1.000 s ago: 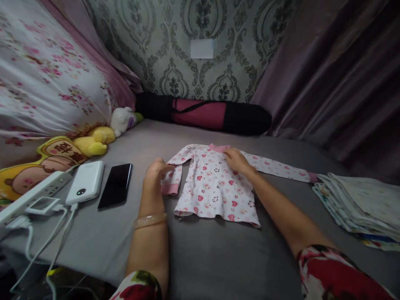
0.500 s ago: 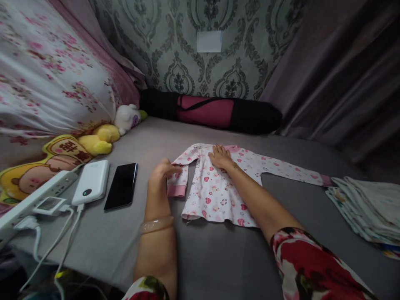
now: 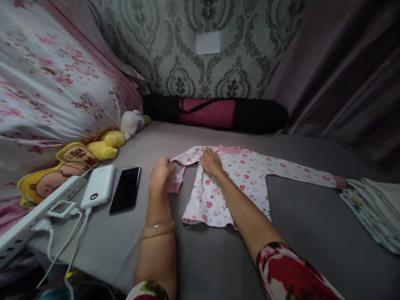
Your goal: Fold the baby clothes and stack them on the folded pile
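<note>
A child's long-sleeved shirt [image 3: 243, 179], white with pink hearts and a pink collar, lies spread on the grey sheet. My left hand [image 3: 161, 171] is closed on its left-side sleeve, which bends down to a pink cuff. Part of that sleeve is hidden by the hand. On the shirt's left shoulder, beside the collar, my right hand [image 3: 212, 162] rests flat with its fingers stretched out. The other sleeve reaches right, its cuff touching or nearly touching a stack of folded cloths [image 3: 375, 208].
Left of the shirt lie a black phone [image 3: 125, 190], a white power bank [image 3: 98, 186] with a cable, and a power strip [image 3: 43, 214]. Plush toys [image 3: 108, 145] line the left edge. A long black and pink bag [image 3: 208, 113] lies against the wall.
My right hand has slid left from near the collar to the shoulder. My left hand has closed more on the sleeve, whose cuff has shifted slightly. The view has shifted a little.
</note>
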Available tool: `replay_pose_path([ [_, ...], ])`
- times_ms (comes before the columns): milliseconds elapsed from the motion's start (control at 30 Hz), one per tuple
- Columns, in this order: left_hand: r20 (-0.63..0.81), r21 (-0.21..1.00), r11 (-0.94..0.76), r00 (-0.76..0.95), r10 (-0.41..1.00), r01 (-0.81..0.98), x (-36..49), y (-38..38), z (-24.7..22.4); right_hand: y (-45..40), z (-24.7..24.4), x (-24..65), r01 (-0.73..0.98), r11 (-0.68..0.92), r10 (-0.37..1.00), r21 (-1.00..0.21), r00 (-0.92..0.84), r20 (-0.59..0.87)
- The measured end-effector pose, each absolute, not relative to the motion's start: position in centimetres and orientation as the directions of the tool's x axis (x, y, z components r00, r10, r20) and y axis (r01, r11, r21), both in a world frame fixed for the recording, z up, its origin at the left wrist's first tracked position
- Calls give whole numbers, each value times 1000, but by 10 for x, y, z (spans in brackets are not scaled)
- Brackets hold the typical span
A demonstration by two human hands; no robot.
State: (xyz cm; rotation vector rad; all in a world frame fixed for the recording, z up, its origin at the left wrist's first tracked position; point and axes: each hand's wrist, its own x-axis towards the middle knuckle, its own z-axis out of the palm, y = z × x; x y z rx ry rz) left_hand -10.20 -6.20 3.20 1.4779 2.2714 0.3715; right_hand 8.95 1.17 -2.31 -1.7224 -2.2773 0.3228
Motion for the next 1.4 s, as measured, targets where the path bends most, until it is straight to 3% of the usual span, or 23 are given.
replay_pose_path([
  [133, 17, 340, 489, -525, 851, 803, -91, -67, 52, 12, -25, 91, 891, 285, 959, -353, -264, 107],
  [267, 13, 288, 570, -598, 802, 770, -79, -65, 69, 14, -28, 91, 875, 291, 956, -386, -251, 152],
  [433, -92, 209, 532, -525, 846, 821, -79, -49, 76, 14, -30, 91, 859, 305, 951, -411, -248, 186],
  [600, -9, 204, 501, -510, 860, 841, -94, -30, 82, 15, -30, 91, 855, 310, 948, -415, -246, 202],
  [733, 6, 276, 497, -518, 855, 823, -102, -21, 85, 16, -32, 91, 857, 307, 949, -413, -240, 207],
  [867, -93, 538, 501, -543, 835, 678, -107, -14, 80, 16, -34, 90, 857, 309, 948, -412, -242, 207],
  [967, 41, 624, 369, -500, 865, 689, -113, -6, 70, 16, -34, 90, 863, 305, 950, -403, -246, 193],
  [1100, 502, 471, 43, -307, 808, 881, -125, 0, 50, 16, -32, 90, 868, 295, 954, -399, -247, 168],
  [1167, 601, 393, -5, -252, 759, 920, -133, -1, 37, 14, -31, 90, 868, 292, 956, -402, -249, 157],
  [1233, 581, 339, 20, -226, 782, 941, -142, -3, 23, 13, -29, 90, 868, 295, 955, -401, -255, 151],
  [1400, 358, 162, 117, -168, 919, 980, -163, -6, -9, 10, -27, 89, 874, 304, 952, -379, -267, 147],
])
